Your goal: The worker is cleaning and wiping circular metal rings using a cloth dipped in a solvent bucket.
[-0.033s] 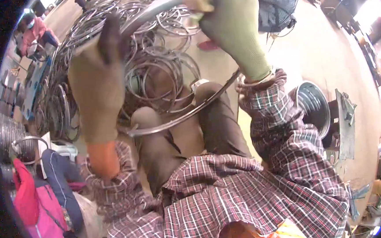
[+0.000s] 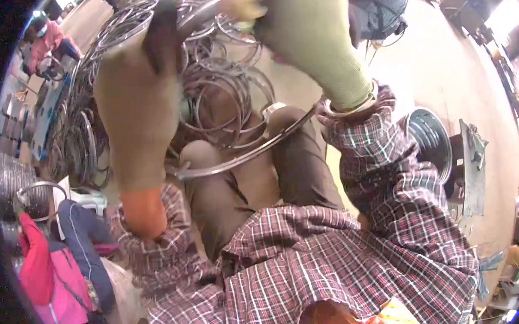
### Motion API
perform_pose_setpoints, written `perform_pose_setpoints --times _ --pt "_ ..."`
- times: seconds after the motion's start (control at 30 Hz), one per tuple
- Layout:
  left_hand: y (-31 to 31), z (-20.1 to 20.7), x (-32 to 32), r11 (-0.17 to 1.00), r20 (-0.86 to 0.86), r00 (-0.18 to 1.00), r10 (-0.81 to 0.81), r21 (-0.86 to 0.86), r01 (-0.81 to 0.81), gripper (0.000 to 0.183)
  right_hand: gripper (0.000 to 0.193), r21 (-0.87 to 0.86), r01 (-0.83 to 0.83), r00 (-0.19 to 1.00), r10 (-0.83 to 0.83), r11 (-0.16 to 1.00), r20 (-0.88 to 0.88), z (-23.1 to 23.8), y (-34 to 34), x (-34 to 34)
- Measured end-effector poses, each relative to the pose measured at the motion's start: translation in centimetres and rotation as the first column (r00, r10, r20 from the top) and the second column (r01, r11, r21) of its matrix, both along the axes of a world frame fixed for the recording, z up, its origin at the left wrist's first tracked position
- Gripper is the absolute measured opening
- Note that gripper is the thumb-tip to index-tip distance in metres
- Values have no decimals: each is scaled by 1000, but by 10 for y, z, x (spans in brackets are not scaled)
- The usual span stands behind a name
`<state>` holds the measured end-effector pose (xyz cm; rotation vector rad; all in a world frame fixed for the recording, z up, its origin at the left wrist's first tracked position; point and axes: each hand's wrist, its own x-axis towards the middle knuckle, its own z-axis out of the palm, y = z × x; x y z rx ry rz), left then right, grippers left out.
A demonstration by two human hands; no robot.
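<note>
A large thin metal ring [image 2: 241, 161] is held up in front of me, its near edge above my knees. My left hand [image 2: 138, 104], in a tan glove with dark fingers and an orange cuff, is closed around the ring's left side. My right hand [image 2: 307, 32], in a pale green glove, is at the ring's far side with its fingers bent in. A blurred pinkish-yellow patch shows at those fingertips; whether it is cloth or glove I cannot tell. Beyond the hands lies a heap of similar metal rings [image 2: 219, 98] on the floor.
A black wheel rim [image 2: 430, 147] stands at right beside a grey board [image 2: 473, 165]. Pink and navy clothing [image 2: 63, 284] lies at left, near stacked rings [image 2: 17, 179]. A dark mesh-covered object [image 2: 384, 3] stands far right. Another person [image 2: 49, 44] sits far left.
My left hand has shifted slightly right, and my right hand has moved left and nearer. The ring has moved with them, its near edge a little higher in view.
</note>
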<state>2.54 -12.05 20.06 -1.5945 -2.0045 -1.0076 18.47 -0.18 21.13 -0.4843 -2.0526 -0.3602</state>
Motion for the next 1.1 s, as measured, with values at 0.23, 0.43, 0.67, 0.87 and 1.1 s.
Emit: perform_pose_setpoints --times 0.23,0.43,0.67,0.87,1.1 --pt "-15 -9 -18 985 -55 996 -75 153 83 49 26 -162 -74 994 59 984 -93 -15 42 36" --pt "-17 -23 -36 997 206 979 9 76 -25 47 18 -685 -362 895 29 632 -446 -96 82 71" --pt "0 12 16 998 -36 999 -23 56 25 45 26 78 64 995 -70 995 72 6 3 2" --pt "2 -6 4 992 -12 997 -73 97 74 50 24 -19 -13 999 12 1000 -40 3 11 20" --pt "-23 -61 -53 972 364 931 -18 225 -69 63 31 -479 -484 832 216 732 -511 -107 55 62"
